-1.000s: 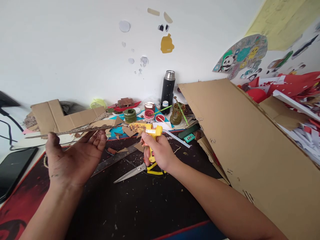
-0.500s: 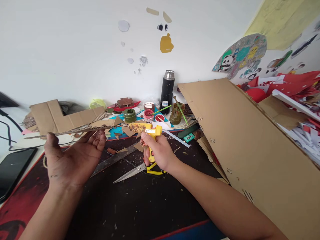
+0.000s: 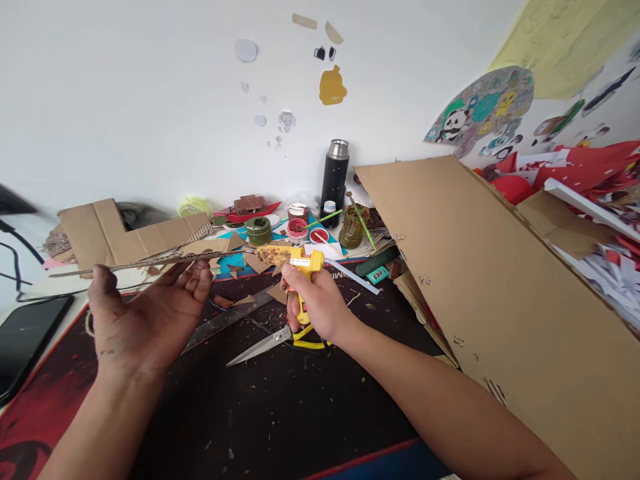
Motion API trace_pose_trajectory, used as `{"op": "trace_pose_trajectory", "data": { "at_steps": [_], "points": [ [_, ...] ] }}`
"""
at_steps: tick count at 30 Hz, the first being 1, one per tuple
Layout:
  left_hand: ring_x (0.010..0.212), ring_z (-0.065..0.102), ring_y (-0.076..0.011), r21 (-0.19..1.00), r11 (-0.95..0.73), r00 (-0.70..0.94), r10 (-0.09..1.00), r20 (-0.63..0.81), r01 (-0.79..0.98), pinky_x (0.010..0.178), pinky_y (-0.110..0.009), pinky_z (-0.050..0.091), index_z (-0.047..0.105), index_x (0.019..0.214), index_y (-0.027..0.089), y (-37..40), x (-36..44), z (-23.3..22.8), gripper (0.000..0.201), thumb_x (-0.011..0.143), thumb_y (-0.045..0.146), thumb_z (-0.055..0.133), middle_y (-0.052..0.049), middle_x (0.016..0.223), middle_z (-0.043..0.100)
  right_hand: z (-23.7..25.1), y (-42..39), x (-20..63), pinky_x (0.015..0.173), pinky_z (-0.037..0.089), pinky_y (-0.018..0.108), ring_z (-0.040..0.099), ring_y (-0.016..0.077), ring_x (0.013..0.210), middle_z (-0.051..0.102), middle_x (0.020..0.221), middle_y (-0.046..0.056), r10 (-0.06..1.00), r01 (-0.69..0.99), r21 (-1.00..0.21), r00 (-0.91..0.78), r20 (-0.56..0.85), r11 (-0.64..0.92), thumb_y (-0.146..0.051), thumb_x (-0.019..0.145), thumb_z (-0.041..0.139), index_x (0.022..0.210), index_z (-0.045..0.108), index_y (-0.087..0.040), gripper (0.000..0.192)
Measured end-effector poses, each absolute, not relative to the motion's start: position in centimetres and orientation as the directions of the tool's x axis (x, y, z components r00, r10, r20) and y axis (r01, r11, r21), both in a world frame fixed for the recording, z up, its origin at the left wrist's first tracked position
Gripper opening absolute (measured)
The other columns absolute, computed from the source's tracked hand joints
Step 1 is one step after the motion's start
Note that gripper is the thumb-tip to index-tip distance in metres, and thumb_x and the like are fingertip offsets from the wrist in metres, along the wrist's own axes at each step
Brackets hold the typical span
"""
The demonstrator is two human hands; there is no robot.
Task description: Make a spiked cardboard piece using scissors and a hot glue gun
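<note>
My left hand (image 3: 147,310), palm up, holds a cut piece of brown cardboard (image 3: 143,248) from below, its thumb at the near edge and its fingers partly hidden under it. The cardboard lies nearly level, with an upright L-shaped part at its far side. My right hand (image 3: 317,297) is wrapped round a yellow hot glue gun (image 3: 306,261) with a stained front end. The gun's nozzle points left, at the right end of the cardboard; whether they touch I cannot tell. A clear glue stick (image 3: 355,277) sticks out of its back. Below lie scissors (image 3: 265,345) with yellow handles.
A metal ruler (image 3: 225,319) and cardboard scraps lie on the dark mat (image 3: 260,420). Open paint pots (image 3: 259,231), brushes and a black flask (image 3: 335,177) stand along the wall. A large cardboard sheet (image 3: 480,267) leans at right. A phone (image 3: 30,340) lies at left.
</note>
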State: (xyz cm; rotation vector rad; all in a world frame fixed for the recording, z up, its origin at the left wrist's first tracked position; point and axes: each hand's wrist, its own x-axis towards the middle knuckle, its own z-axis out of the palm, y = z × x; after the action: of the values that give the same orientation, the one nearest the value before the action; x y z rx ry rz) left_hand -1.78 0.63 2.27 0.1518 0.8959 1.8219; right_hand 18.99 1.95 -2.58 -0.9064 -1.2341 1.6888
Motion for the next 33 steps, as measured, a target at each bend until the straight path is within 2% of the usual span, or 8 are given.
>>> {"op": "trace_pose_trajectory", "data": {
  "at_steps": [5, 17, 26, 33],
  "points": [
    [0.090, 0.076, -0.0255, 0.643, -0.170, -0.443, 0.848, -0.291, -0.747, 0.072, -0.032, 0.071, 0.071, 0.115, 0.015, 0.59, -1.72, 2.34, 0.067, 0.105, 0.071, 0.036, -0.016, 0.096, 0.073, -2.57, 1.91, 19.00, 0.040, 0.041, 0.025, 0.054, 0.0134, 0.035, 0.049, 0.046, -0.009, 0.918, -0.231, -0.959, -0.391, -0.063, -0.164, -0.072, 0.095, 0.066, 0.088, 0.055, -0.025, 0.049],
    [0.086, 0.075, -0.0248, 0.628, -0.151, -0.420, 0.855, -0.304, -0.763, 0.072, -0.031, 0.070, 0.069, 0.120, 0.012, 0.57, -1.65, 2.41, 0.075, 0.104, 0.076, 0.034, -0.015, 0.094, 0.073, -2.73, 1.99, 19.01, 0.041, 0.040, 0.024, 0.053, 0.0137, 0.033, 0.051, 0.039, -0.007, 0.918, -0.187, -0.967, -0.387, -0.087, -0.171, -0.073, 0.097, 0.063, 0.082, 0.053, -0.025, 0.051],
    [0.087, 0.077, -0.0253, 0.633, -0.170, -0.425, 0.862, -0.276, -0.755, 0.074, -0.032, 0.071, 0.071, 0.115, 0.017, 0.46, -1.65, 2.23, 0.066, 0.102, 0.074, 0.040, -0.015, 0.095, 0.074, -2.45, 1.80, 19.04, 0.040, 0.039, 0.025, 0.054, 0.0138, 0.034, 0.050, 0.043, -0.009, 0.919, -0.190, -0.967, -0.386, -0.084, -0.168, -0.075, 0.095, 0.063, 0.086, 0.053, -0.025, 0.051],
    [0.089, 0.077, -0.0253, 0.625, -0.162, -0.427, 0.853, -0.300, -0.764, 0.075, -0.032, 0.071, 0.070, 0.117, 0.014, 0.50, -1.75, 2.24, 0.068, 0.102, 0.074, 0.042, -0.016, 0.098, 0.075, -2.33, 1.76, 19.00, 0.040, 0.040, 0.025, 0.054, 0.0140, 0.034, 0.050, 0.041, -0.008, 0.919, -0.201, -0.966, -0.387, -0.075, -0.163, -0.072, 0.095, 0.064, 0.084, 0.053, -0.025, 0.049]
  ]
}}
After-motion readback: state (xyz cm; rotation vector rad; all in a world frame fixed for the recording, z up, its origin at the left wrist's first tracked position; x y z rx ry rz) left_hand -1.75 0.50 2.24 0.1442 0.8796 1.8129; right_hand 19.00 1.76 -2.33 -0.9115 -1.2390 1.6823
